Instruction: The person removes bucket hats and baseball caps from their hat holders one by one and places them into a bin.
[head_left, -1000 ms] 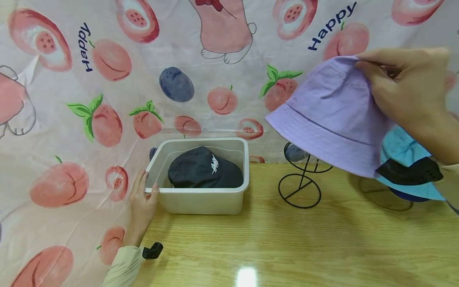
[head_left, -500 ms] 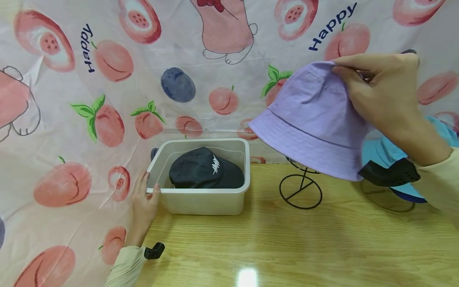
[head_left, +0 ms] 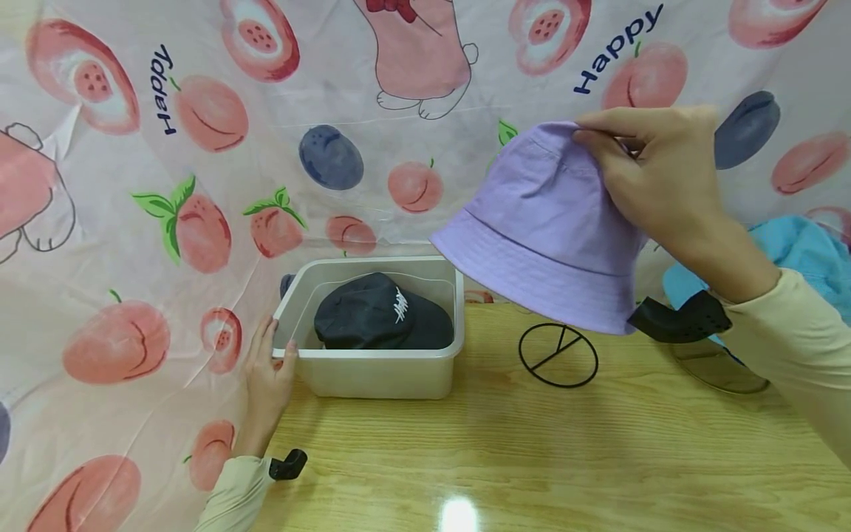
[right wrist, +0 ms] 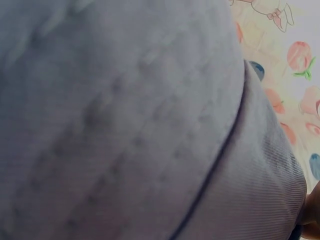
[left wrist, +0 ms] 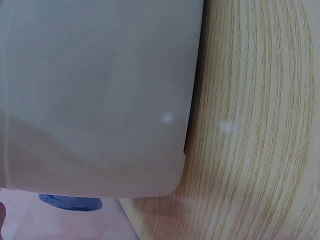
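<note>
My right hand (head_left: 658, 174) pinches a lilac bucket hat (head_left: 538, 222) by its crown. The hat hangs brim-down in the air, tilted, right of the bin. In the right wrist view, its stitched cloth fills most of the frame. My left hand (head_left: 269, 377) rests at the front left corner of a cream plastic bin (head_left: 375, 377), fingers along the left rim and thumb at the front rim. A black cap (head_left: 362, 314) with white lettering lies inside. The left wrist view shows the bin's outer wall (left wrist: 100, 100) close up.
Below the hat, a black wire stand (head_left: 558, 383) shows its round base; its top is hidden. At the right, a light blue hat (head_left: 807, 255) sits behind my right sleeve, above another stand base (head_left: 721, 377). A fruit-print cloth (head_left: 412, 133) hangs behind the wooden table (head_left: 518, 458).
My right hand has carried the lilac bucket hat left and slightly down, toward the bin, covering the wire stand's top. My left hand stays at the bin's corner.
</note>
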A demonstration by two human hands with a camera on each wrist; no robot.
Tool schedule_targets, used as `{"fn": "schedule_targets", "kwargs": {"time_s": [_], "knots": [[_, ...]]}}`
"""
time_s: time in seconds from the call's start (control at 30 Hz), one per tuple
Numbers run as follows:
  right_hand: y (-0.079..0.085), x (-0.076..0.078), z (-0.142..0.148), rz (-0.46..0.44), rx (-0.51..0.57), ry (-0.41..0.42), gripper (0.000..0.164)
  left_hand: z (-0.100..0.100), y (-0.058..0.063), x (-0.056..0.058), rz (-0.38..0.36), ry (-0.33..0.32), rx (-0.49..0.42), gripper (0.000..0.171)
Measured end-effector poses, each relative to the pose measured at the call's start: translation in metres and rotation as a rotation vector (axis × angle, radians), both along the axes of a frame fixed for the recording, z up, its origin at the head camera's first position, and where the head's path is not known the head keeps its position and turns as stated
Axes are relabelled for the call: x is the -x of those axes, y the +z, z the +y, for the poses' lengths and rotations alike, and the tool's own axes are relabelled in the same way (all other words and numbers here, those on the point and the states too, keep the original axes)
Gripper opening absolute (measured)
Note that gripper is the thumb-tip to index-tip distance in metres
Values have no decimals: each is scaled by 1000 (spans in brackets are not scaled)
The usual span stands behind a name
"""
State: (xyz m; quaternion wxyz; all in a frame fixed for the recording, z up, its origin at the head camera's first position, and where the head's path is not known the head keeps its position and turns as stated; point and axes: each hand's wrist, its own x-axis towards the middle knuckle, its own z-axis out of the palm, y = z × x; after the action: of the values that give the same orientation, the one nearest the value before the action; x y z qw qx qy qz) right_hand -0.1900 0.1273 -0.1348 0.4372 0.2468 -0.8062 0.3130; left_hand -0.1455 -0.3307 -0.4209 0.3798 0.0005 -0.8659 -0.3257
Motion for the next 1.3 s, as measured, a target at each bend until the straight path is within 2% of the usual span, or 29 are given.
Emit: {"fn": "schedule_targets", "kwargs": {"time_s": [0.23, 0.43, 0.67, 0.9, 1.3], "knots": [[-2, 2, -15, 0, -7, 9, 16, -1, -3, 2, 6, -1, -16, 50], [-2, 4, -28, -31, 19, 58, 15, -2, -3, 2, 16, -11, -28, 50], [-4, 9, -44, -57, 15, 92, 14, -1, -2, 1, 7, 8, -6, 50], [-9, 15, -59, -59, 12, 104, 13, 0, -1, 1, 25, -5, -8, 50], [-17, 26, -86, -135, 24, 134, 16, -1, -1, 2, 18, -5, -11, 51]]}}
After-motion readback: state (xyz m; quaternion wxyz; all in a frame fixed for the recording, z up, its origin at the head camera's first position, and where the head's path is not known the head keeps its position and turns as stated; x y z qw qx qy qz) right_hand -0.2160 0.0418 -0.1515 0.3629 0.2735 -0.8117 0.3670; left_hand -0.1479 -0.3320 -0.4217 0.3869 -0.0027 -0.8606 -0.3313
